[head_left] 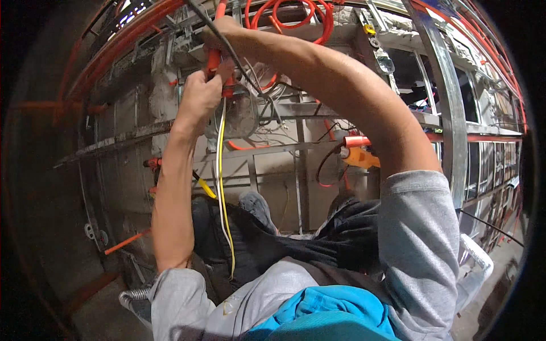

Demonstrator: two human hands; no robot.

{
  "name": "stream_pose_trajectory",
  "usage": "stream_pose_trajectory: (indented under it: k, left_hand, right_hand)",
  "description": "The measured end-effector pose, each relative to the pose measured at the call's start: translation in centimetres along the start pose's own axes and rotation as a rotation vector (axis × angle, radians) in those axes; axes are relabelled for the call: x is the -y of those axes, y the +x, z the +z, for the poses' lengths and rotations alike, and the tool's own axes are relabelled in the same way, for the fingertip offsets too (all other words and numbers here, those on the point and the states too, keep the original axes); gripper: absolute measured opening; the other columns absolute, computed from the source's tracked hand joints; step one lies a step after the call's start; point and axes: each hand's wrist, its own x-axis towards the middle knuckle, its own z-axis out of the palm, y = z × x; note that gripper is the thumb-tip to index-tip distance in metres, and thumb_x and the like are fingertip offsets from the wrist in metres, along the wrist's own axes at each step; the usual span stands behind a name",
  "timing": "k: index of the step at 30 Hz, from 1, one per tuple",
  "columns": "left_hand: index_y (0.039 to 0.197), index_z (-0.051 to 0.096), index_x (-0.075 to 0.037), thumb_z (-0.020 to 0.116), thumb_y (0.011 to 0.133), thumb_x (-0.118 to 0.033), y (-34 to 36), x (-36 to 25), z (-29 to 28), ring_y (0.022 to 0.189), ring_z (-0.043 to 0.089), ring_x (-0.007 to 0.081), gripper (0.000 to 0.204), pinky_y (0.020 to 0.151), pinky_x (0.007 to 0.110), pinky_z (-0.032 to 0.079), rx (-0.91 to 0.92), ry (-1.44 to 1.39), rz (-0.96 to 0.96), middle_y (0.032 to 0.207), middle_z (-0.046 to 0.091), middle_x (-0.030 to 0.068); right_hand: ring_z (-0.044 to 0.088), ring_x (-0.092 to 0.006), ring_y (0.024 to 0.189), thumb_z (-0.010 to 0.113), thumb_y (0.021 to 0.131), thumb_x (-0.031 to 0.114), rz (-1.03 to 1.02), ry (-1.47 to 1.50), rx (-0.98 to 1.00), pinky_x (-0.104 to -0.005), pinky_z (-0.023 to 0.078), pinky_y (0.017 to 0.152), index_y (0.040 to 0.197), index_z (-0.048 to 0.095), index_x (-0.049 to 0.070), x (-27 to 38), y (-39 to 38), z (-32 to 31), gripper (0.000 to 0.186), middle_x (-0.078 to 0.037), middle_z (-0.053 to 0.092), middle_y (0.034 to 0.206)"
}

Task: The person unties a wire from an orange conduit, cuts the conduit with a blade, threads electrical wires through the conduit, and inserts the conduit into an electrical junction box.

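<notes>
My left hand is raised and closed around an orange conduit beside a round metal junction box fixed to the steel wall framing. My right hand reaches over from the right and grips the same orange conduit higher up, where a dark cable runs past it. Yellow and white wires hang down from the box between my arms, down to my lap. Both forearms are bare, with grey sleeves at the upper arms.
Coiled orange conduit hangs above the box. Metal studs and horizontal rails form an open wall frame. An orange-capped tool rests on a rail to the right. My dark trousers and grey shoe show below.
</notes>
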Motion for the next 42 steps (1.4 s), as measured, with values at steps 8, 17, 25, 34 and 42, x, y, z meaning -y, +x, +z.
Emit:
stream_pose_trajectory:
  k: [8,17,25,34,42]
  left_hand:
    - [0.110,0.071,-0.004,0.060,0.104,-0.046,-0.9,0.2,-0.4,0.090,0.057,0.0054,0.044,0.086,0.026,0.045,0.115,-0.180,0.078,0.099,0.070,-0.0035]
    - [0.115,0.071,-0.003,0.055,0.104,-0.054,-0.7,0.5,-1.4,0.092,0.060,0.0068,0.054,0.091,0.028,0.046,0.284,-0.262,0.116,0.105,0.072,0.0000]
    - [0.121,0.068,-0.004,0.048,0.111,-0.037,-1.0,0.2,-0.3,0.102,0.059,0.0076,0.040,0.094,0.027,0.045,0.195,-0.245,0.068,0.112,0.071,-0.0019]
    - [0.124,0.067,-0.001,0.046,0.111,-0.043,-0.3,2.5,-1.1,0.103,0.060,0.0089,0.049,0.094,0.027,0.045,0.114,-0.135,0.029,0.117,0.071,0.0012]
    - [0.110,0.073,0.000,0.054,0.107,-0.048,-0.2,0.8,1.1,0.078,0.053,0.0084,0.052,0.072,0.028,0.045,0.083,-0.094,0.188,0.088,0.066,-0.0015]
  right_hand:
    - [0.075,-0.0155,0.091,0.084,0.079,0.046,-0.071,0.074,-0.021,-0.0311,0.059,0.074,0.116,0.078,0.020,-0.7,-0.8,-0.1,0.045,0.000,0.078,0.103]
    - [0.072,-0.0094,0.080,0.081,0.086,0.025,-0.138,-0.050,-0.019,-0.0285,0.056,0.066,0.111,0.077,0.012,-0.2,-2.1,-0.5,0.029,0.002,0.077,0.098]
    - [0.073,-0.0086,0.082,0.081,0.084,0.025,0.360,0.773,0.044,-0.0273,0.057,0.069,0.102,0.077,0.010,0.0,-1.2,-0.3,0.023,0.000,0.077,0.096]
    - [0.075,-0.0176,0.084,0.085,0.076,0.026,-0.301,-0.305,-0.089,-0.0304,0.059,0.072,0.105,0.078,0.021,0.0,-0.8,0.9,0.030,0.000,0.077,0.093]
    - [0.070,-0.0267,0.077,0.073,0.084,0.038,-0.332,0.360,-0.135,-0.0378,0.056,0.062,0.101,0.072,0.005,-7.3,1.6,2.0,0.037,-0.008,0.071,0.084]
